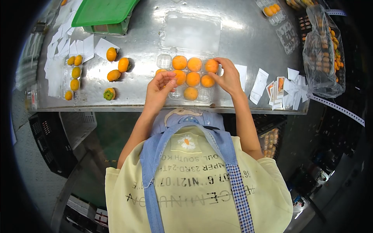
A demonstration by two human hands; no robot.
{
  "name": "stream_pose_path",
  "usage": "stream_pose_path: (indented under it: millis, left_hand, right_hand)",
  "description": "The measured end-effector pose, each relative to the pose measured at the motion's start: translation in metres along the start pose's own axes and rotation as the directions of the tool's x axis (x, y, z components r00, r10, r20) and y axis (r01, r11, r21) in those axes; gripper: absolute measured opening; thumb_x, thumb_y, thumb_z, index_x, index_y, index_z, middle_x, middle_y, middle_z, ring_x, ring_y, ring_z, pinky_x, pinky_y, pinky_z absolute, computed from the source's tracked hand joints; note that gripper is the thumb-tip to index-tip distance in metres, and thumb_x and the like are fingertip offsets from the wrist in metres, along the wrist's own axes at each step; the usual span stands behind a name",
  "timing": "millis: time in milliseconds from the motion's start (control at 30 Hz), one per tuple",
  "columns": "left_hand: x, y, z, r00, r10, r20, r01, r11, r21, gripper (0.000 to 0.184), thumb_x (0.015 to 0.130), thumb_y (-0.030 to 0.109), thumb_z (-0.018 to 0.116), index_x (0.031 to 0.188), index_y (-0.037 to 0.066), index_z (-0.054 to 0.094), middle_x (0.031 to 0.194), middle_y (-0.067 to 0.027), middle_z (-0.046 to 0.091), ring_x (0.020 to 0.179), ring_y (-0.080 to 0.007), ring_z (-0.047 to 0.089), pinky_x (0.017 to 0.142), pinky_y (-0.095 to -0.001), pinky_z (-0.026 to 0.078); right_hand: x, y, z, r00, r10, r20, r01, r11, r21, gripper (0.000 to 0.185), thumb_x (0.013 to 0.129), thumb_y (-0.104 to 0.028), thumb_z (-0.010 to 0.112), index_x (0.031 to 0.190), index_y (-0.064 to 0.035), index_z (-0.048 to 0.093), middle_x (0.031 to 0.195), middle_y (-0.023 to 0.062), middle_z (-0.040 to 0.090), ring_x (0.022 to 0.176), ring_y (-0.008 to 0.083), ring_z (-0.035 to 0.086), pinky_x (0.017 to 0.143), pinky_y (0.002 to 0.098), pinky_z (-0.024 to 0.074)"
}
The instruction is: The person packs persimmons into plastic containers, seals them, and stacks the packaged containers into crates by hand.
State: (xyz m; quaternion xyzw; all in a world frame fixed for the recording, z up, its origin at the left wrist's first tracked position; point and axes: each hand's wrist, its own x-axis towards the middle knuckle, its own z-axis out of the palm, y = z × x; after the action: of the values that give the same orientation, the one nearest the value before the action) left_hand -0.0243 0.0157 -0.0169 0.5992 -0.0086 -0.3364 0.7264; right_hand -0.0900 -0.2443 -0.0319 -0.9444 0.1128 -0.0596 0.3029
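A clear plastic clamshell tray (203,94) lies on the metal table in front of me, its lid (191,33) folded back on the far side. Several orange persimmons (193,79) sit in its cups, and a few cups show bare plastic. My right hand (227,75) has thumb and fingers around the persimmon (211,65) in the far right corner. Over the tray's left side is my left hand (160,86), fingers loosely curled and thumb apart, with nothing visible in it. It partly hides a persimmon (160,72) at the left edge.
Loose persimmons (113,75) and another tray of persimmons (82,86) lie to the left. A green-lidded container (103,13) stands at the far left. To the right are white cards (259,83), picture labels (279,86) and a plastic-covered crate (324,54). A black crate (50,136) stands below the table's left edge.
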Motion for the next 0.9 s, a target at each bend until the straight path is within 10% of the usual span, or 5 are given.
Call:
stream_pose_path:
  millis: [900]
  left_hand:
    - [0.005, 0.000, -0.003, 0.999, -0.033, -0.008, 0.033, 0.999, 0.007, 0.018, 0.089, 0.010, 0.061, 0.106, 0.004, 0.060, 0.091, -0.0026, 0.063, 0.079, -0.0092, 0.058, 0.069, -0.0229, 0.047]
  right_hand:
    - [0.032, -0.033, 0.036, 0.996, -0.040, 0.074, 0.052, 0.984, -0.168, 0.042, 0.065, -0.032, 0.079, 0.097, -0.0076, 0.066, 0.096, 0.0093, 0.064, 0.094, 0.0280, 0.058, 0.081, 0.0387, 0.0451]
